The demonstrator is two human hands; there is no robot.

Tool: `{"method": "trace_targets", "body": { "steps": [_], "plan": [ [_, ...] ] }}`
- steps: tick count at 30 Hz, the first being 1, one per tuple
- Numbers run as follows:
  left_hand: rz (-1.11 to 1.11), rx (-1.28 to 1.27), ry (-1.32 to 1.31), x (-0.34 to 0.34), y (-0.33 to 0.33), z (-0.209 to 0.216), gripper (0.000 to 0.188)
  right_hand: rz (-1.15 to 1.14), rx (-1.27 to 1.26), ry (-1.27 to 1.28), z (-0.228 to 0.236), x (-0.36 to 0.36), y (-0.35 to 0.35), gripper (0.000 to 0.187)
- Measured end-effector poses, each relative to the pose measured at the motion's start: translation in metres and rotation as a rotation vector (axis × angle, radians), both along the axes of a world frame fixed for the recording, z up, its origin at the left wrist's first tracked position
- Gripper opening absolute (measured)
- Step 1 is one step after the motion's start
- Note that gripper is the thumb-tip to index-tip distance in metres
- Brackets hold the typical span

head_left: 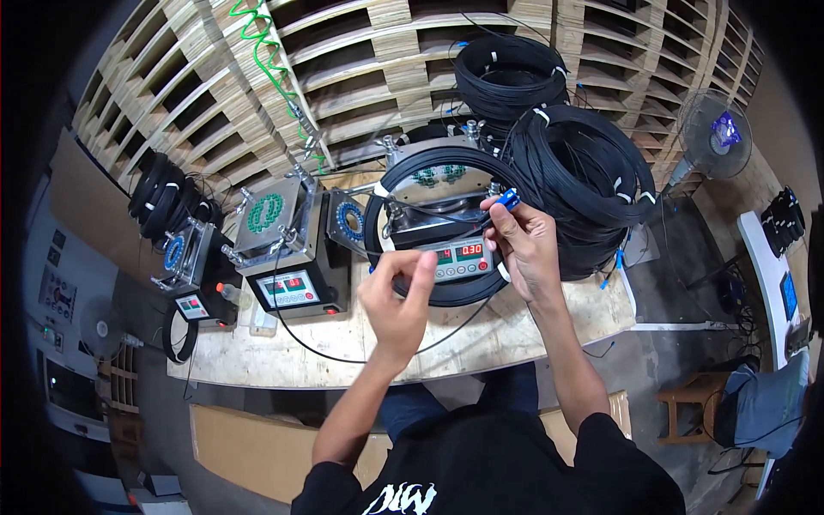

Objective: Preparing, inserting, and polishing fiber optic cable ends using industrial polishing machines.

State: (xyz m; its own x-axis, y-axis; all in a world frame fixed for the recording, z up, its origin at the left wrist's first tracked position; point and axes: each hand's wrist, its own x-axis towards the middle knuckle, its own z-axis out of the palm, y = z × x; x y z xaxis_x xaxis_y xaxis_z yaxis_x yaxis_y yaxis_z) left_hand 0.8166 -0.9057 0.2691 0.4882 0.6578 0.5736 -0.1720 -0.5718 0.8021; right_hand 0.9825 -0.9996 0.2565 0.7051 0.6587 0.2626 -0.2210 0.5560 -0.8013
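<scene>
Right hand (525,245) raised, pinch grip on blue connector (508,199).

A green coiled hose (273,64) hangs over stacked wooden pallets (360,69) beside a fan (714,133).

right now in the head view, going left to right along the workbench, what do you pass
small black machine → larger silver-topped machine → left hand → right hand holding a blue connector → big black cable coils → standing fan
</scene>
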Motion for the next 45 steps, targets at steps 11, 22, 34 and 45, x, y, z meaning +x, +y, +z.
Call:
{"method": "trace_targets", "body": {
  "steps": [11, 22, 34, 45],
  "plan": [
    [-0.253, -0.490, -0.121, 0.030, 0.008, -0.007, 0.029, -0.075, 0.039, -0.085, -0.007, 0.003, 0.022, 0.020],
    [-0.343, -0.498, -0.276, 0.043, 0.090, 0.020, 0.024, -0.132, 0.128, -0.206, 0.036, 0.068, 0.030, 0.022],
    [-0.570, -0.458, 0.300, -0.035, 0.168, 0.075, 0.039, -0.246, -0.165, -0.684, 0.080, 0.177, -0.018, 0.011],
    [-0.714, -0.463, 0.793, -0.071, 0.181, 0.059, 0.058, -0.729, -0.531, -1.645, 0.105, 0.198, -0.031, 0.026]
  ]
}}
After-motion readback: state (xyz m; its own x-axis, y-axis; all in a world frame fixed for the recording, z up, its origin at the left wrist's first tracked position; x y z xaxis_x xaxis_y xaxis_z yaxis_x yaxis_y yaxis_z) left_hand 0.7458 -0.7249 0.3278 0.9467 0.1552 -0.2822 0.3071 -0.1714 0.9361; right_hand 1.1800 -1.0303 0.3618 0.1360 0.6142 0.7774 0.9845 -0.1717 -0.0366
